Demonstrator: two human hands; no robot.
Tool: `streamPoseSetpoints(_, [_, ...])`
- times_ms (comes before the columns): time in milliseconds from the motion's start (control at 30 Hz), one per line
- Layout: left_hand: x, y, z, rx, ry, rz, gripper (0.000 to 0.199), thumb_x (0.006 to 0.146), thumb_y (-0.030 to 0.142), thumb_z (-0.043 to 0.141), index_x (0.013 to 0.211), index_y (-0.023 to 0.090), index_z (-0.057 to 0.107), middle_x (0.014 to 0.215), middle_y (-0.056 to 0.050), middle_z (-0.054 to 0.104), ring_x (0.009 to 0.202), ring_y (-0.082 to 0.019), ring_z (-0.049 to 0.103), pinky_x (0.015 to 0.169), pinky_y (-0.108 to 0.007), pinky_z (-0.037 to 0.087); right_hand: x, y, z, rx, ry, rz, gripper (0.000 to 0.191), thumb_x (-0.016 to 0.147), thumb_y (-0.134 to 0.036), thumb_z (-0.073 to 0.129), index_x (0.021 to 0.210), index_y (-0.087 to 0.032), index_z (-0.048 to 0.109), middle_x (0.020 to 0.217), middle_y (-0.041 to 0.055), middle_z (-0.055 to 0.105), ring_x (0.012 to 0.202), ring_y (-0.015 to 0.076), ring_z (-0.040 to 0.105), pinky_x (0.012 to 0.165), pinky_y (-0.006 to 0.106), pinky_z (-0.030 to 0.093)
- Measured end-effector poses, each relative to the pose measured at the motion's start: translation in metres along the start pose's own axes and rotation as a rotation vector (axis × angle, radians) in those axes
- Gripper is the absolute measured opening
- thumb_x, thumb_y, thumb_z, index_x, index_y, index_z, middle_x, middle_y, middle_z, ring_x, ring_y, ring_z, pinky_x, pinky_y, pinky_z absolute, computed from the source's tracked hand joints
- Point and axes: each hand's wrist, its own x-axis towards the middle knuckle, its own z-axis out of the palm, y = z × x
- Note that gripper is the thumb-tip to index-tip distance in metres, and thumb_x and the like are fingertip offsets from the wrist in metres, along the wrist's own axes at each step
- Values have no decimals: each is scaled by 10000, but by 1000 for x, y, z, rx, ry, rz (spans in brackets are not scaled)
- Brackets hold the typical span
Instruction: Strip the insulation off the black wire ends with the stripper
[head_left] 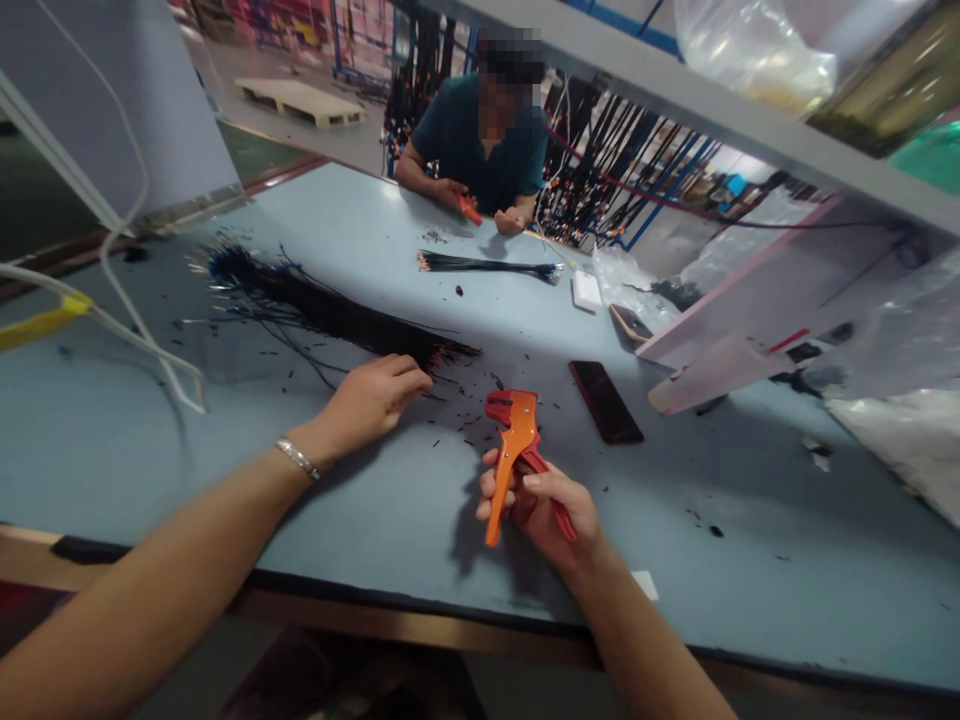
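The orange and red pliers [514, 445] are held above the surface [360, 560], head pointing away; the right hand [559, 505] is wrapped round their handles, which stand apart; the left hand [379, 395] has its fingers bent together by the copper-coloured end of a big bundle of black wires [352, 315], and I cannot tell whether it pinches a wire; part of that end is hidden behind the fingers; black scraps [436, 443] lie scattered between the hands.

To the right lie a dark phone [606, 402] and a pale tube [709, 378], its inside hard to make out; a white slip [646, 586] is partly covered by the right forearm; farther off are a smaller wire bundle [487, 264], a white box [586, 291] and a clear bag [622, 275] whose contents are unclear; another bag [757, 50], up on the shelf [660, 75], holds something yellowish, blurred and cut off by the top edge; across the surface, a person [442, 125] holds a red tool [470, 210], partly hidden by the fingers.
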Motion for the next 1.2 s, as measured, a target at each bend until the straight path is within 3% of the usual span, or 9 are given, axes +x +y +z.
streamPoseSetpoints(167, [-4,-13,-9,288,-70,-83,258,864,109,406,919,169,650,790,-111,662,824,-271,595,798,-404,403,-1,-2,1,15,24,5,324,726,-250,614,1024,-125,636,847,80,701,741,242,713,714,354,523])
streamPoseSetpoints(300, [-5,-21,-13,300,-142,-148,257,859,112,393,934,158,634,767,-102,668,786,-251,622,826,-387,402,-3,-4,5,24,28,24,317,722,-246,626,1016,-129,645,840,78,702,731,239,710,699,347,530])
streamPoseSetpoints(433, [-4,-26,-8,305,-146,-185,276,894,136,366,972,157,630,836,-110,695,840,-253,639,838,-388,411,-6,-6,8,27,31,-7,325,728,-253,629,1029,-130,648,846,79,702,737,248,712,659,339,535])
streamPoseSetpoints(600, [-3,-24,-5,342,0,-230,300,935,190,346,991,150,638,1140,-147,672,971,-286,621,826,-415,412,-7,-6,8,29,62,-46,328,719,-243,635,1027,-130,641,845,77,702,737,245,710,728,367,536])
streamPoseSetpoints(700, [-3,-17,-8,288,61,-221,299,943,231,344,953,164,635,1035,-113,693,923,-260,627,843,-391,412,-7,-5,6,25,32,-43,344,717,-237,639,1042,-124,631,853,79,698,749,246,709,724,368,534])
streamPoseSetpoints(800, [-3,-13,-9,275,-11,-210,288,927,216,342,938,182,627,903,-82,708,851,-234,643,859,-369,407,-6,-3,5,27,0,-46,344,727,-238,635,1051,-122,631,866,81,698,754,248,711,702,351,532])
streamPoseSetpoints(1000, [3,-27,-5,306,-120,-290,265,893,171,372,901,171,638,854,-119,707,838,-272,647,796,-399,419,-4,-2,3,34,3,-36,320,735,-237,636,1034,-125,650,859,80,707,757,246,716,697,333,535])
streamPoseSetpoints(1100, [5,-30,-4,292,-65,-302,267,903,173,372,917,164,639,915,-134,709,875,-282,644,809,-419,420,-4,-3,3,31,21,-36,314,730,-233,641,1023,-124,656,855,77,709,753,239,714,731,341,535])
streamPoseSetpoints(1200, [3,-21,-4,214,77,-275,274,931,230,372,938,174,640,970,-114,707,899,-266,637,814,-394,437,-4,-3,2,19,28,-36,326,731,-227,639,1040,-127,649,867,79,707,761,249,715,718,349,539])
